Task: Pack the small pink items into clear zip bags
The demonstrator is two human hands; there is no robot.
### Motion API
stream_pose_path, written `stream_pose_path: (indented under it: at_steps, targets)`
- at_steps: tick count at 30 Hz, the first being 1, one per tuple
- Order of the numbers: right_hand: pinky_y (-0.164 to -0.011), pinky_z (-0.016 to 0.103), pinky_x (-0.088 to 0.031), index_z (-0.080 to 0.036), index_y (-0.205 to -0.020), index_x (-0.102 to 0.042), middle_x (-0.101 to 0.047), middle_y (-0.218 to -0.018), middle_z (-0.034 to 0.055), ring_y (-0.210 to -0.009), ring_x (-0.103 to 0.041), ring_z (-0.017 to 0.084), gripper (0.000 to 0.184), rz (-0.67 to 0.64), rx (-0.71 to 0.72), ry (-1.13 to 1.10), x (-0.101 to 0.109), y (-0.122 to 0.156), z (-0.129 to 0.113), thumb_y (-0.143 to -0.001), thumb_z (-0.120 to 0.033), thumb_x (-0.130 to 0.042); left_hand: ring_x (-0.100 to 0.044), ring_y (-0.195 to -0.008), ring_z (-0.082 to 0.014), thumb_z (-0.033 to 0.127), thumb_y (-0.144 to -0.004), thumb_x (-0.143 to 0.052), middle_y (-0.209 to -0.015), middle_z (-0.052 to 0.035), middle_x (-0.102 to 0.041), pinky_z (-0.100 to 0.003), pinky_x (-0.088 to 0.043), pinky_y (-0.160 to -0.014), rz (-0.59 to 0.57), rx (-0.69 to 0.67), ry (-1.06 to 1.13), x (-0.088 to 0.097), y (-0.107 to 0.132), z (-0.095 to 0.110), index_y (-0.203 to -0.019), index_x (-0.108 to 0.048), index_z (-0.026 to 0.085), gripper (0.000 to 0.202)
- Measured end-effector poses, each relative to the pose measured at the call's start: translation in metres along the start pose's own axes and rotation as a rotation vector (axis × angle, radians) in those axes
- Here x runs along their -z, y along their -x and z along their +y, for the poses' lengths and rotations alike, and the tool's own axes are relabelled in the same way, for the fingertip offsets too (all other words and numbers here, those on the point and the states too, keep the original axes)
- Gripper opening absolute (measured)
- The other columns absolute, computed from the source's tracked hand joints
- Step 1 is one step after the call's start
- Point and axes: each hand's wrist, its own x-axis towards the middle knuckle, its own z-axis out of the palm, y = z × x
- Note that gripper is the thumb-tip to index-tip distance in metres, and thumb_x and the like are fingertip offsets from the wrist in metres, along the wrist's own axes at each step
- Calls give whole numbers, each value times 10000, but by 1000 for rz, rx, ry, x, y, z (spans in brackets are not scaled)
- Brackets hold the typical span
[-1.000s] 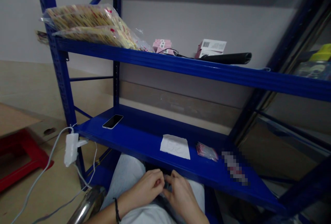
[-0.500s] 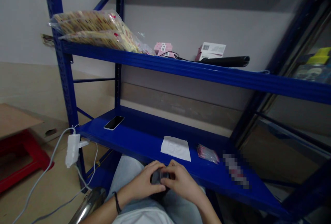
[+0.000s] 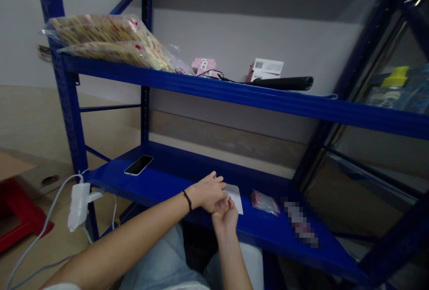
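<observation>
— At lower middle of the frame, how is the grip?
— Left hand (image 3: 207, 191) and right hand (image 3: 224, 213) meet, fingers curled at the white paper (image 3: 237, 198) on the lower shelf (image 3: 167, 178); whether they pinch it, I cannot tell.
— Risk?
— A loose pinch might push it into the red packet (image 3: 264, 201).

The lower blue shelf (image 3: 167, 178) carries a phone (image 3: 138, 165), a white paper slip (image 3: 236, 194) and a small red bag (image 3: 264, 202). The upper shelf (image 3: 234, 96) holds bagged packets (image 3: 107, 39), pink boxes (image 3: 202, 65), a barcoded box (image 3: 265, 69) and a black tube (image 3: 284, 83).
</observation>
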Motion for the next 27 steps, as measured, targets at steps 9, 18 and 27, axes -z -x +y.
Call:
stream_pose_path:
  at_steps: [9, 18, 27]
  targets:
    - [-612, 334, -506, -247, -746, -494, -484, -577, -7, -499, -507, 165, 412, 149, 115, 380, 28, -71, -16, -937, -404, -165, -491, -1152, -289, 491, -814, -682, -1244, -52, -605, -380, -340, -987, 266, 375, 219, -23, 33, -54, -1287, -553, 291, 529]
    - [-777, 332, -458, -132, -853, -691, -724, -893, 165, -897, -679, 259, 340, -24, 160, 1234, 19, -98, -15, -953, -365, -464, -414, -1336, -358, 472, -774, -667, -1396, -96, -542, -483, -272, -1110, 38, 664, 170, -80, 22, -142, -1353, -526, 277, 627]
    - [-747, 298, -476, -173, -1049, -642, -683, -1071, 127, -922, -686, 221, 262, -129, 285, 1611, 11, -87, -3, -984, -261, -404, -155, -1489, -357, 730, -864, -374, -1600, -115, -282, -520, -174, -1158, -149, 668, 218, -123, 7, -153, -1503, -361, 246, 802]
